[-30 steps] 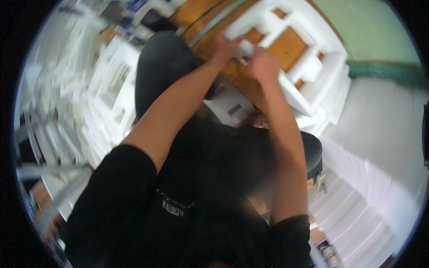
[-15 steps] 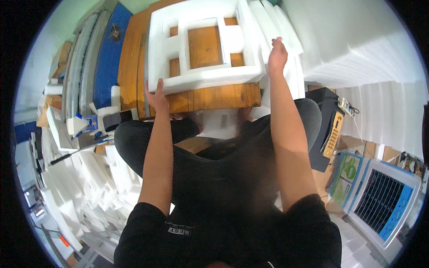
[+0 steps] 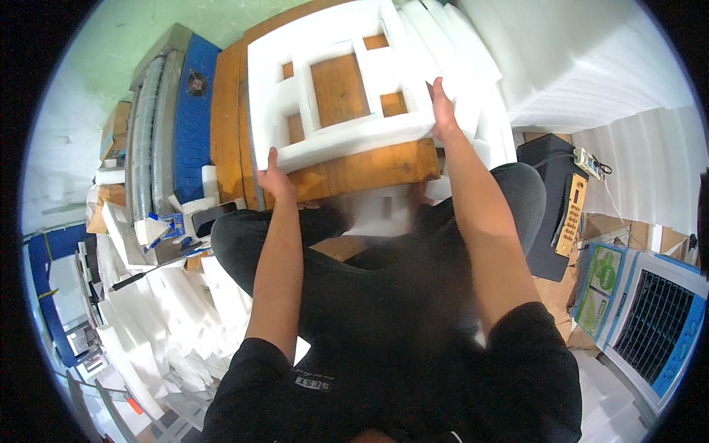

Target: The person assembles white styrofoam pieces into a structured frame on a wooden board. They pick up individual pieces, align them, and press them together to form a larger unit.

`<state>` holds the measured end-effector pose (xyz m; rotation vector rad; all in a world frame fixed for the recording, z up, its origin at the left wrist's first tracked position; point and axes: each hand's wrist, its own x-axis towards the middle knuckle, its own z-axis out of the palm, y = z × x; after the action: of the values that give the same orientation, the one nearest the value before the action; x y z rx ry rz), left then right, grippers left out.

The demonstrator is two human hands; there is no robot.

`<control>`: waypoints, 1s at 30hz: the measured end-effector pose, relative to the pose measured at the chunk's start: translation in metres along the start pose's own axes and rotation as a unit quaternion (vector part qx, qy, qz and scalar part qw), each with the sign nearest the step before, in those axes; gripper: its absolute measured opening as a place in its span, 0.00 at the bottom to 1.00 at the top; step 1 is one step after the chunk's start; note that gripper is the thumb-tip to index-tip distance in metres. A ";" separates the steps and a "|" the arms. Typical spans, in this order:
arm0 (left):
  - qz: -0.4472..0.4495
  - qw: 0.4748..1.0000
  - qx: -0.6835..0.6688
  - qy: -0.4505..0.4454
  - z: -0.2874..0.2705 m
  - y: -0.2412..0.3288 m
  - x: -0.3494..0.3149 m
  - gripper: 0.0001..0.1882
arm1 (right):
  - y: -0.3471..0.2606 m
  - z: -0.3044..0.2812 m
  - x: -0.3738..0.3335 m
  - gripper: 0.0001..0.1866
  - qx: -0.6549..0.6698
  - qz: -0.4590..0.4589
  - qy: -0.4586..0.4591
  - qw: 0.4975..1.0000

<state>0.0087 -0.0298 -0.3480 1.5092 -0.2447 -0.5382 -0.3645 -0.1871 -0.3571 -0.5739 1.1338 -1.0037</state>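
A thick white foam frame [image 3: 354, 139] lies on a brown wooden table [image 3: 362, 168], with a large rectangular opening in the middle and smaller cut-outs around it showing the wood below. My left hand [image 3: 277, 181] grips its near left corner, thumb up against the near face and the other fingers mostly hidden. At the near right corner my right hand [image 3: 444, 117] holds the side of the foam, thumb raised and the rest of the fingers partly out of sight.
White foam sheets [image 3: 484, 111] are stacked right of the table. A blue panel with a metal roller [image 3: 151, 125] stands left, near a dark phone [image 3: 213, 217]. Foam offcuts [image 3: 173, 303] pile up at lower left. A black box [image 3: 545, 214] and an air cooler [image 3: 653, 325] stand right.
My right hand has come down from beside the foam sheets onto the frame's near right corner. My left hand stays at the near left corner. The whole view has shifted slightly.
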 end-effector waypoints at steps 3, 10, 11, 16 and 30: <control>-0.002 0.999 -0.020 -0.030 0.009 0.002 -0.012 0.21 | 0.008 -0.011 0.010 0.51 -0.022 -0.036 0.029 0.999; 0.026 0.999 0.008 -0.023 0.009 0.007 -0.018 0.20 | -0.006 0.000 -0.008 0.44 -0.040 -0.037 0.016 0.998; 0.027 0.999 0.005 -0.025 0.010 0.007 -0.019 0.20 | -0.007 -0.002 -0.009 0.42 -0.039 -0.035 0.000 0.999; 0.043 0.998 -0.002 -0.036 0.008 0.003 -0.015 0.21 | -0.009 0.006 -0.014 0.49 -0.027 -0.037 0.048 0.998; 0.015 0.999 -0.033 -0.032 0.011 0.000 -0.014 0.18 | -0.014 0.008 -0.017 0.43 0.000 -0.056 0.010 0.998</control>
<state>-0.0084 -0.0327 -0.3450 1.4234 -0.2968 -0.5666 -0.3639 -0.1792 -0.3352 -0.6336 1.1296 -1.1076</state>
